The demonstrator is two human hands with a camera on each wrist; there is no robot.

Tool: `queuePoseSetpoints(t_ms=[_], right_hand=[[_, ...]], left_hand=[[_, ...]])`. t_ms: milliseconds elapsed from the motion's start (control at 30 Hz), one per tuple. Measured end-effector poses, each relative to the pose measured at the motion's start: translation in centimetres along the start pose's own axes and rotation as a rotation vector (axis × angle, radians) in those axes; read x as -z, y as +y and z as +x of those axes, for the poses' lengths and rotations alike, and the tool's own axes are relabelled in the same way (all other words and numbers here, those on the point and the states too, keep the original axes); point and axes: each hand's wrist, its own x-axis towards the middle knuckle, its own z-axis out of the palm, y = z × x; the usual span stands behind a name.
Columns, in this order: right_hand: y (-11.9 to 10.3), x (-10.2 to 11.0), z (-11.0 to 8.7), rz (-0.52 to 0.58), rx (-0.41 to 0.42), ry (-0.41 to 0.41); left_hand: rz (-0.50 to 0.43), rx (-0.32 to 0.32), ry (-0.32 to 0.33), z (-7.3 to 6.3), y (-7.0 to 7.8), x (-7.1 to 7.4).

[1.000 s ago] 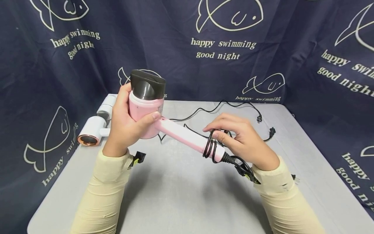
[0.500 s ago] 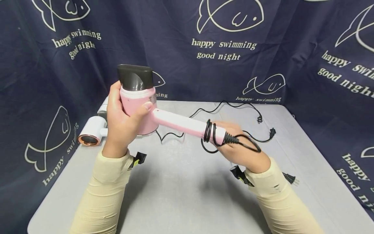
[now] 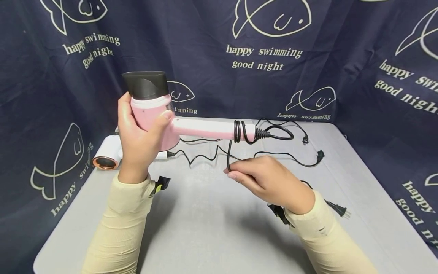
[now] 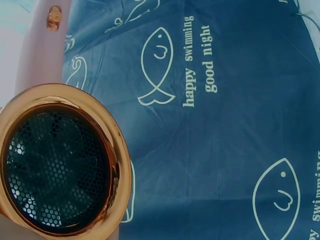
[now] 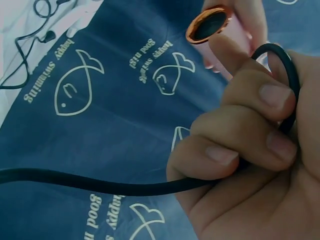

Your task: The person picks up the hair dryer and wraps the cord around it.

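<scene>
A pink hair dryer (image 3: 150,112) with a black nozzle (image 3: 145,84) is held above the table. My left hand (image 3: 138,140) grips it round its barrel, thumb near the top of the handle. In the left wrist view its copper-rimmed rear grille (image 4: 57,167) shows. A black power cord (image 3: 237,131) is wound a few turns round the handle's end and hangs down from there. My right hand (image 3: 270,179) holds that cord, fingers curled round it in the right wrist view, where the cord (image 5: 125,189) runs out to the left.
A white hair dryer (image 3: 107,150) with a copper rim lies at the table's left, partly behind my left hand. Black cords trail across the back, with plugs (image 3: 320,156) at the right. Another plug (image 3: 338,209) lies beside my right wrist. Dark blue fish-print cloth (image 3: 212,76) surrounds the table (image 3: 205,228).
The pink dryer has moved up and left, its handle now nearly level. My right hand has passed below the handle and draws the cord down; fewer turns show on the handle.
</scene>
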Motion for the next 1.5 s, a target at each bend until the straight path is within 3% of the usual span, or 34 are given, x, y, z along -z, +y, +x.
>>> queuePoseSetpoints(t_ms=[167,367,500,700,800,1033,1500], right_hand=[[-0.9,0.4,-0.1,-0.045,0.031,-0.023],[-1.2,1.0,-0.6,-0.061,0.065,-0.025],[-1.3,1.5,-0.8,-0.109,0.094,0.059],[-1.4,1.9,-1.0,-0.144,0.125,0.168],[-1.4,2.1,-1.0,-0.136,0.144,0.199],[-1.4,2.6,-0.7,-0.131,0.214,0.262],[-1.5,3.3,-0.5,-0.099,0.19,0.334]], left_hand=[[0.063,-0.014,-0.013,-0.2,-0.4,0.0],[0.189,-0.018,0.005,-0.2,-2.3,0.3],[0.246,-0.008,0.004,-0.1,-3.2,0.5],[0.306,0.027,-0.007,-0.3,-3.4,0.6],[0.311,0.057,-0.005,-0.3,-3.5,0.6],[0.302,0.057,-0.016,-0.3,-3.8,0.6],[0.371,0.062,-0.067,-0.7,-3.9,0.1]])
